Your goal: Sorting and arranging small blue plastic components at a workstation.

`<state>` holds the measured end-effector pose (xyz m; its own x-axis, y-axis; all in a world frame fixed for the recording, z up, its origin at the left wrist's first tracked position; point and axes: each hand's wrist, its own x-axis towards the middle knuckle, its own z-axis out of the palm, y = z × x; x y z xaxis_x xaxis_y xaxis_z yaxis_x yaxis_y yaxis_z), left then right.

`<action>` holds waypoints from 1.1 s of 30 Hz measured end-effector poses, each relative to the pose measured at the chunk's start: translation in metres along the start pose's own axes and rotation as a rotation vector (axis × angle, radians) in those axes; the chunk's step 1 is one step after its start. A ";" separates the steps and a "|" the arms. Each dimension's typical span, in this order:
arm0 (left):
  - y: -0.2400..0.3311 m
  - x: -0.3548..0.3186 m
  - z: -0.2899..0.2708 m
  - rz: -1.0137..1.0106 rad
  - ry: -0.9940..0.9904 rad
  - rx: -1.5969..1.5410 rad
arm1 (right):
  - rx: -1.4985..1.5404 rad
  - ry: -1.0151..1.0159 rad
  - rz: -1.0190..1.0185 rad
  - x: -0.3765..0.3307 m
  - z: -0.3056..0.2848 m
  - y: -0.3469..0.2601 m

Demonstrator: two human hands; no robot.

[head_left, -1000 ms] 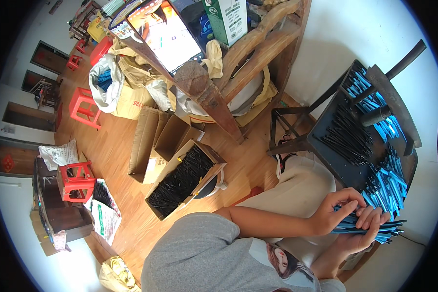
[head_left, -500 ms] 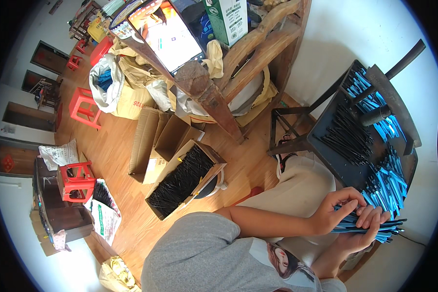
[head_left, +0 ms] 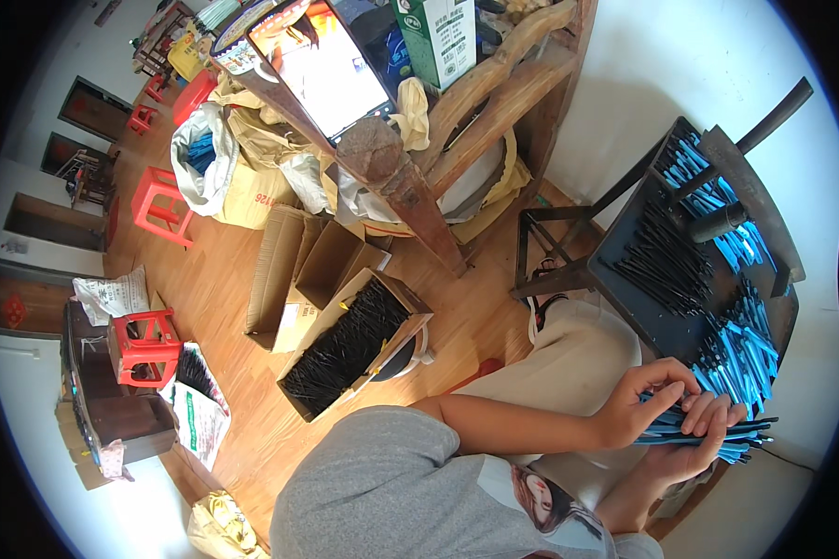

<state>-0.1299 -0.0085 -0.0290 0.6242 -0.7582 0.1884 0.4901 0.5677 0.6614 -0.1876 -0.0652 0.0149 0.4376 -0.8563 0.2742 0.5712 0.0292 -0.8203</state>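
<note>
We see a lit tablet screen (head_left: 331, 70) leaning left of a green-white carton (head_left: 435, 37); below it, open brown cardboard boxes (head_left: 312, 270).

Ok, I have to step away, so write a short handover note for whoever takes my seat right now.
Left hand: closed around a bundle of blue pens, held level over the lap.
Right hand: fingers on the same bundle from the near side.
Dark tray ahead holds loose black sticks and more blue pens.
Open carton of black sticks on the floor to the left.
Done: one bundle gathered. Left: the loose pieces on the tray.
</note>
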 end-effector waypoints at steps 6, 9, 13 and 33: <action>0.000 -0.001 0.000 -0.001 -0.003 -0.008 | 0.002 0.008 0.001 -0.001 0.000 0.000; 0.000 -0.001 -0.001 -0.007 -0.003 -0.011 | -0.007 0.009 0.000 -0.001 0.001 0.000; -0.001 -0.001 0.000 -0.004 -0.005 -0.020 | -0.015 0.025 0.008 -0.001 -0.001 0.000; 0.001 0.000 -0.001 -0.008 -0.012 -0.018 | 0.010 0.038 0.025 -0.001 0.001 -0.001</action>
<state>-0.1292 -0.0074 -0.0290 0.6133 -0.7662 0.1920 0.5056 0.5676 0.6498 -0.1880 -0.0644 0.0157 0.4248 -0.8744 0.2345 0.5676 0.0555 -0.8214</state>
